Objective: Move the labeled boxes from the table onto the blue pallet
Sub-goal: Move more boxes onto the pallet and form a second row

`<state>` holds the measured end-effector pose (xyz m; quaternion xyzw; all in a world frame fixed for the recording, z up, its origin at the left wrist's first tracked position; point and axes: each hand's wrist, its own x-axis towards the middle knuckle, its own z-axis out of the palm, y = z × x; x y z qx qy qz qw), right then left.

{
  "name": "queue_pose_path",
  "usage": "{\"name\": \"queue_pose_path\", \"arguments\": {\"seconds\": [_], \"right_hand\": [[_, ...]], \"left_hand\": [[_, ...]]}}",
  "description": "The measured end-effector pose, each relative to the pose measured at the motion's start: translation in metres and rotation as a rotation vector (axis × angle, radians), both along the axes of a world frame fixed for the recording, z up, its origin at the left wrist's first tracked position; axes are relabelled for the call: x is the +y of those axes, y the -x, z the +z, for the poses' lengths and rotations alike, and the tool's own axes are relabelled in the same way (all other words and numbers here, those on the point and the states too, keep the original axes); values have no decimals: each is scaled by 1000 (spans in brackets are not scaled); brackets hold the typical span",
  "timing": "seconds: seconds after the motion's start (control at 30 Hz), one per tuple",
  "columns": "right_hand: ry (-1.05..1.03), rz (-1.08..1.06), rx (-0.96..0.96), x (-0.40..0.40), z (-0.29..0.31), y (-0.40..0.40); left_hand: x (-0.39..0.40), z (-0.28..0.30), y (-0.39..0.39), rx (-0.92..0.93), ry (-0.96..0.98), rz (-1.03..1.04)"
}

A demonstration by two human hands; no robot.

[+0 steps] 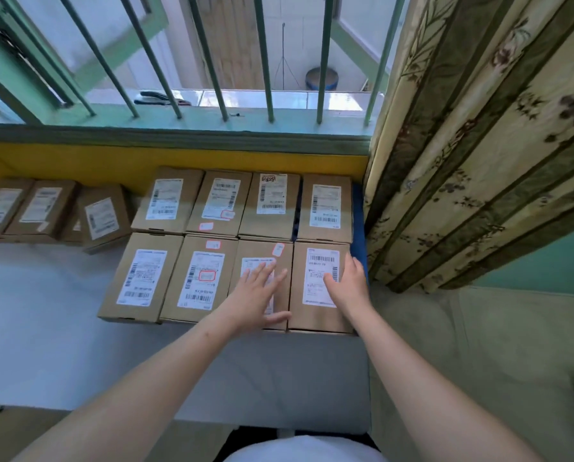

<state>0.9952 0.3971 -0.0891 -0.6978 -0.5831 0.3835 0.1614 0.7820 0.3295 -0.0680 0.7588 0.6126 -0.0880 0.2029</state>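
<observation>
On front-row boxes, flat open hands.

Blue pallet and pale table, both carrying labeled cardboard boxes

Eight boxes sit in two touching rows of four on the blue pallet, whose right edge shows; three more boxes lie at the table's far left edge.
</observation>
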Motion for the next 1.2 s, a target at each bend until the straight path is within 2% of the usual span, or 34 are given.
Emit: {"name": "queue_pose_path", "arguments": {"seconds": [0.17,0.37,0.5,0.67,0.9,1.03,1.2], "right_hand": [[31,-13,-23,41,0,6],[-6,12,-159,86,-3,22],[37,-33,-204,102,-13,29],[45,-55,-283,99,-22,43],[38,-37,-373,94,-18,49],[55,-28,-397,94,-15,47],[111,-76,-322,91,-9,51]], "left_hand": [[17,23,70,-115,-178,418],[35,19,158,-218,-176,888],[59,2,206,-116,-174,941],[90,-14,233,-91,-81,1058],[105,-15,256,-178,-129,1272],[99,-16,265,-225,-120,1247],[93,-4,268,-307,-68,1189]]}}
